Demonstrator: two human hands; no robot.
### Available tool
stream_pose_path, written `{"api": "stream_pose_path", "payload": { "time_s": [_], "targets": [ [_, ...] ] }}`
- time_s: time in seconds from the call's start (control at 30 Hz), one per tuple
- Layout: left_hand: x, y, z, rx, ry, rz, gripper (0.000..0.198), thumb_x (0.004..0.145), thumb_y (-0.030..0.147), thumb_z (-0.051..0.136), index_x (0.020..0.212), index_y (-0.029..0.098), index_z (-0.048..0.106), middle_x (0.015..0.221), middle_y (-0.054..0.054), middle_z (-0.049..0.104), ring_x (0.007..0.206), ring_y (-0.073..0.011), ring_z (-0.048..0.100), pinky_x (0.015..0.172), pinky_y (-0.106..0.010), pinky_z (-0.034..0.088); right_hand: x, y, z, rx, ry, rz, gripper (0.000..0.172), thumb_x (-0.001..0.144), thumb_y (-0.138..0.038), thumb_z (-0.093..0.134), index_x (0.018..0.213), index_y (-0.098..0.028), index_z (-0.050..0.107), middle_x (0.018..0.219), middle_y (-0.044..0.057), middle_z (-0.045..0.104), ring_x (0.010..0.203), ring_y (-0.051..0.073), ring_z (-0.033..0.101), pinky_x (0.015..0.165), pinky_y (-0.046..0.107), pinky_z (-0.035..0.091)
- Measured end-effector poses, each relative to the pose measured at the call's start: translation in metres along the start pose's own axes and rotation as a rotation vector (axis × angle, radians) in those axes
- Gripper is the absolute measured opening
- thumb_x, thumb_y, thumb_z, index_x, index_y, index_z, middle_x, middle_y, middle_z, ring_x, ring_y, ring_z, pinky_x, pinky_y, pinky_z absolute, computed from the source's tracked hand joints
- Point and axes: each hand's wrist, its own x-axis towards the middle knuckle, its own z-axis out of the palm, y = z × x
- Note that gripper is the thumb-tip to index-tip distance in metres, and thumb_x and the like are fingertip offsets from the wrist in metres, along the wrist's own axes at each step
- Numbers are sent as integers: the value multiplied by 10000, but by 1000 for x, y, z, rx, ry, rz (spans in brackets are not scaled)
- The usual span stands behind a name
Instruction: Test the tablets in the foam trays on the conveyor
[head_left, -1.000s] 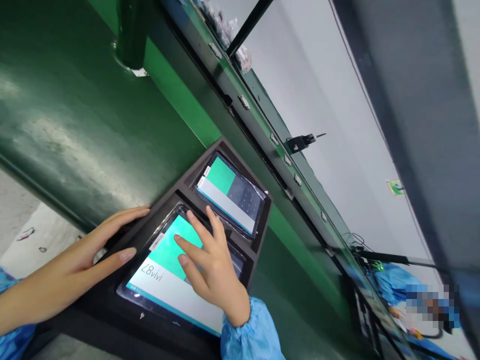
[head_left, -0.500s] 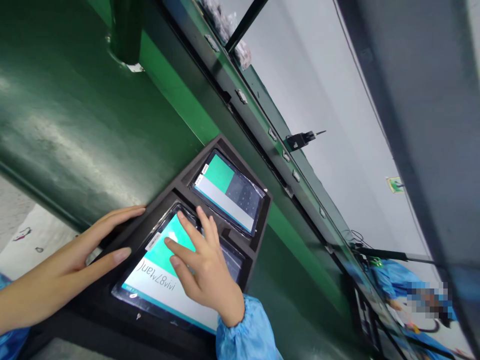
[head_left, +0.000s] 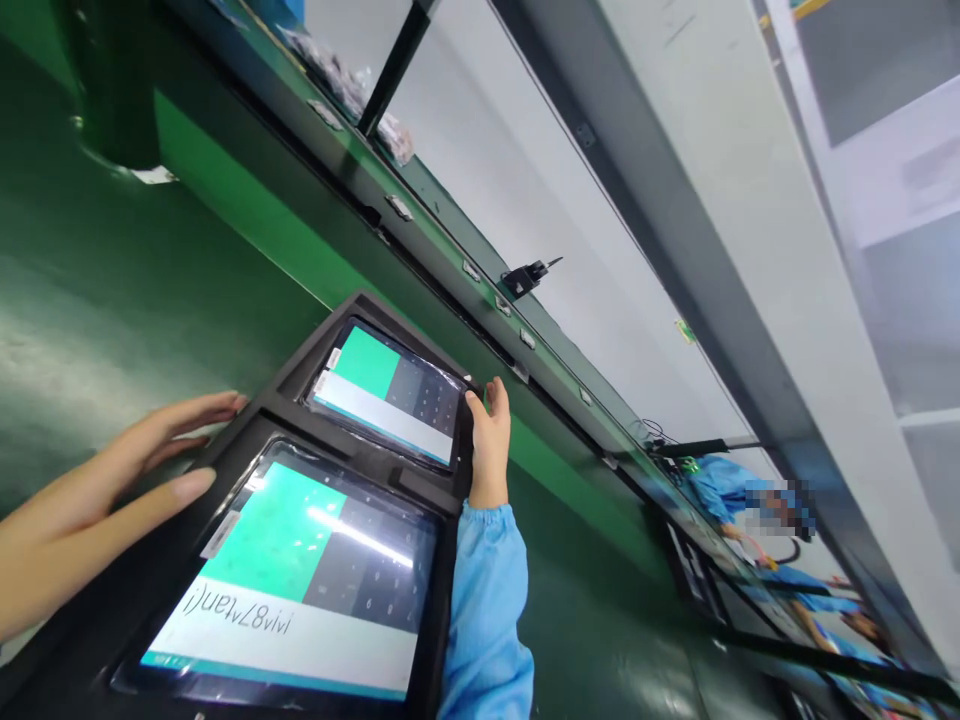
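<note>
A black foam tray (head_left: pixel 300 425) lies on the green conveyor belt (head_left: pixel 112 300) and holds two tablets with lit screens. The near tablet (head_left: pixel 300 580) shows a green block, a dark keypad and a white strip with text. The far tablet (head_left: pixel 390 395) shows the same layout. My left hand (head_left: pixel 112 480) rests along the tray's left edge with fingers stretched out. My right hand (head_left: pixel 487 435), in a blue sleeve, grips the tray's right side beside the far tablet, thumb over the rim.
A green rail with metal clips (head_left: pixel 420 230) runs along the belt's far side. A small black sensor (head_left: pixel 525 277) sits on the rail. A person in blue (head_left: pixel 735 490) works further down the line. Bagged parts (head_left: pixel 337 85) lie beyond the rail.
My right hand left the near tablet's screen and moved to the tray's far right edge. The tray now sits nearer to me, and my view has swung up and right.
</note>
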Motion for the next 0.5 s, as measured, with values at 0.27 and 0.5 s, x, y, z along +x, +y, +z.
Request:
{"api": "stream_pose_path", "payload": {
  "time_s": [0.27, 0.5],
  "targets": [
    [108, 17, 23, 22, -124, 105, 781, 870, 655, 512, 1507, 232, 355, 1531, 31, 446, 1396, -286, 452, 1199, -376, 352, 2, 15, -1, -21, -88, -60, 898, 750, -535, 667, 1506, -122, 414, 1591, 169, 410, 1479, 286, 389, 1242, 460, 268],
    [65, 35, 14, 104, -148, -29, 710, 940, 571, 577, 1547, 360, 273, 1608, 12, 360, 1454, -299, 394, 1222, -468, 360, 7, 10, 2, -211, -177, -109, 824, 842, -566, 602, 1541, -190, 379, 1620, 136, 368, 1506, 294, 330, 1247, 499, 240]
  ]
}}
